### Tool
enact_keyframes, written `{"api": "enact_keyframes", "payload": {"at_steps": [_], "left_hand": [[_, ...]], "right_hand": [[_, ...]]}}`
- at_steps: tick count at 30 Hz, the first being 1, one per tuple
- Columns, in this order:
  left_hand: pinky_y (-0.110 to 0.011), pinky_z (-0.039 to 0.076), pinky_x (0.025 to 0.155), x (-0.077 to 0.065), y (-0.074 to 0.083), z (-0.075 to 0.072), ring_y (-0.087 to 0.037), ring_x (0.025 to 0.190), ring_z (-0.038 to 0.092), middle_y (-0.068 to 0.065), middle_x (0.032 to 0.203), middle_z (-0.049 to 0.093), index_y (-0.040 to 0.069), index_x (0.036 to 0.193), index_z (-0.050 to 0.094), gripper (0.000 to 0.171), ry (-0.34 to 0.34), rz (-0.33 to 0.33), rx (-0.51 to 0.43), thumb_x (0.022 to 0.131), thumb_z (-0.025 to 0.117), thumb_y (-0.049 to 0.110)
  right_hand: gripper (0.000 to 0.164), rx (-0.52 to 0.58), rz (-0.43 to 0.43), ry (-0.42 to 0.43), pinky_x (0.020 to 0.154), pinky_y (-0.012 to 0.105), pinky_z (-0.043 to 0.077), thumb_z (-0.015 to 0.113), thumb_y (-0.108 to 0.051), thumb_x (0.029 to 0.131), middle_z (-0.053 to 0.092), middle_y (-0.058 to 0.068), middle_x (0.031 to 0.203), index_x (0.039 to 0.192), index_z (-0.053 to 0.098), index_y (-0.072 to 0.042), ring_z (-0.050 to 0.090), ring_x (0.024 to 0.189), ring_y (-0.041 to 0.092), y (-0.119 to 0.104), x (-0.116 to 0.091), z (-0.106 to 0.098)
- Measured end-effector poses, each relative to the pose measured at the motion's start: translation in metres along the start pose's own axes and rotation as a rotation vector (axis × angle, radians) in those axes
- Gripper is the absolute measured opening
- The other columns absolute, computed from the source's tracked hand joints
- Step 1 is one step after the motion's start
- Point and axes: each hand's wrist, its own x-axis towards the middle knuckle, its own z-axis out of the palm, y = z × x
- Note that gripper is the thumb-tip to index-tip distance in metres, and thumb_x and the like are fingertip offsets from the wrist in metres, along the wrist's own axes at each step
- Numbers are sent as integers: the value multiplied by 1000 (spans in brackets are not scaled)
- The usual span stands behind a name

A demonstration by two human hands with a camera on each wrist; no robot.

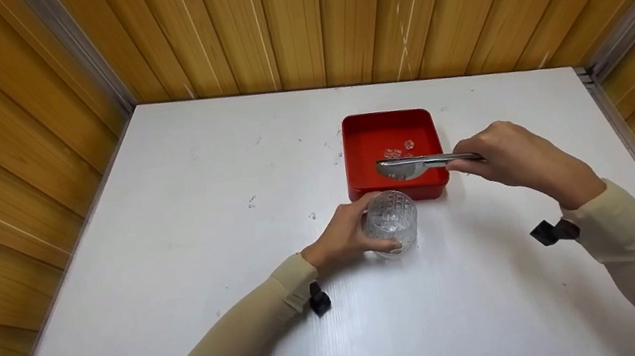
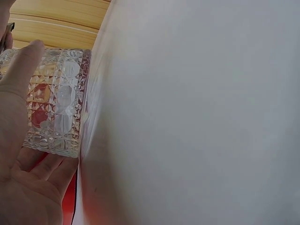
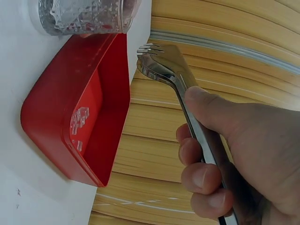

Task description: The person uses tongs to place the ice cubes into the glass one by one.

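My left hand [image 1: 346,237] holds a clear cut-glass tumbler [image 1: 393,220] around its side. In the left wrist view the tumbler [image 2: 56,103] stands with its base at the white tabletop, thumb across its near side. Clear pieces show inside the tumbler [image 3: 86,16] in the right wrist view. My right hand [image 1: 514,160] grips metal serving tongs [image 1: 409,166], one arm ending in a spoon, the other in fork tines. The tongs are above a red square box [image 1: 397,193], just behind the tumbler. Several clear ice-like pieces [image 3: 79,119] lie on the box floor.
The white table [image 1: 225,228] has small wet-looking marks scattered left of the box. Wood-plank walls [image 1: 296,26] with metal corner strips enclose its back and sides. A black clip [image 1: 555,231] is on the right sleeve, and a similar clip [image 1: 319,299] on the left.
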Motion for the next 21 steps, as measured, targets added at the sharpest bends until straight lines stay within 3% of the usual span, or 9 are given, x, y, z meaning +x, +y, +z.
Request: {"api": "enact_keyframes", "payload": {"at_steps": [7,13,21], "left_hand": [[-21,50,98,0,1,1,-10,110,63,-4,129,69,11,145,52,86,-14,-22,14,74,94,36],[-22,52,93,-1,1,1,-12,104,66,-6,122,72,8,139,55,81,1,1,33,73,95,35],[-21,52,91,-2,0,2,-7,101,64,1,118,72,13,141,53,83,-7,-17,6,73,94,36]], "right_hand": [[10,17,-43,34,47,22,41,83,-16,88,65,-5,67,90,78,-7,46,53,7,-9,-13,8],[11,11,-118,87,48,21,38,85,-16,85,61,-9,65,85,76,-10,44,53,4,-15,-21,14],[15,17,-143,84,49,21,39,85,-16,86,58,-11,64,80,72,-13,43,54,2,-20,-28,20]]}}
